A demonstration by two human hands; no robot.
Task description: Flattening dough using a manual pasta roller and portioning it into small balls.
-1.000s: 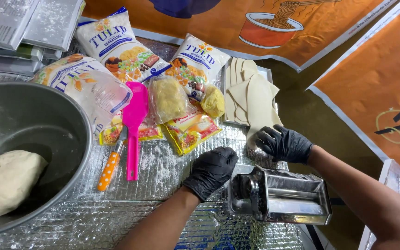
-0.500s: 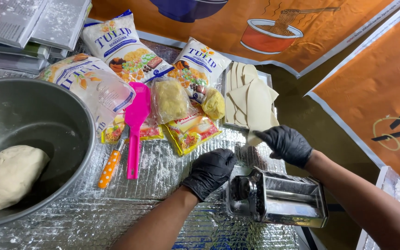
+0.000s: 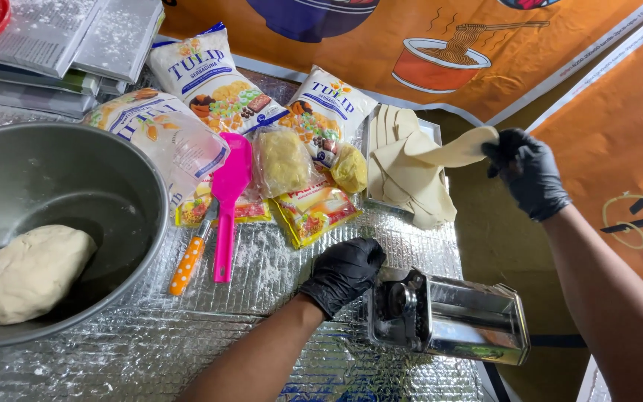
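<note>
Both my hands wear black gloves. My right hand (image 3: 526, 171) is raised and grips a thin flattened dough sheet (image 3: 452, 151), held in the air over the stack of dough sheets (image 3: 407, 179) on a tray. My left hand (image 3: 342, 272) rests, fingers curled, on the foil-covered table right beside the left end of a shiny metal pasta roller (image 3: 452, 318). It holds nothing that I can see.
A large grey bowl (image 3: 124, 175) with a ball of dough (image 3: 30, 272) sits at the left. Flour bags (image 3: 206, 78), small yellow packets (image 3: 314, 212), a pink spatula (image 3: 226, 201) and an orange dotted-handle tool (image 3: 187, 264) lie in the middle. Orange banners cover the back and right.
My right hand has risen from beside the pasta roller and carried a dough sheet up over the stack. My left hand has stayed by the roller.
</note>
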